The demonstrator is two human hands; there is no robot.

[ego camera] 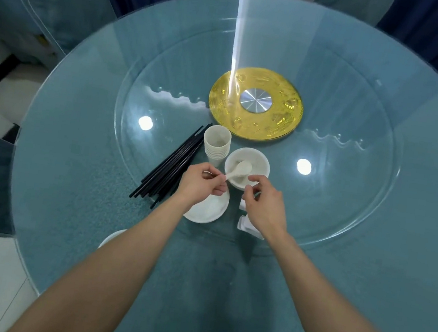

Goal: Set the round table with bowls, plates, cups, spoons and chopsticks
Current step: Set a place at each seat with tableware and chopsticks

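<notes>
- One spoon (241, 168) is pinched by its handle in the left hand (202, 181), its scoop over the white bowl (260, 161)
- Right hand (266, 202) hovers at the bowl's near rim, fingers curled; I cannot tell if it holds anything
- Step, I judge: taking a spoon for a place setting
- Next it calls for lifting clear and laying beside a plate (209, 209); cups (216, 146) and chopsticks (170, 167) wait close by

banquet room: lazy susan (256, 105), covered chairs (53, 2).
</notes>
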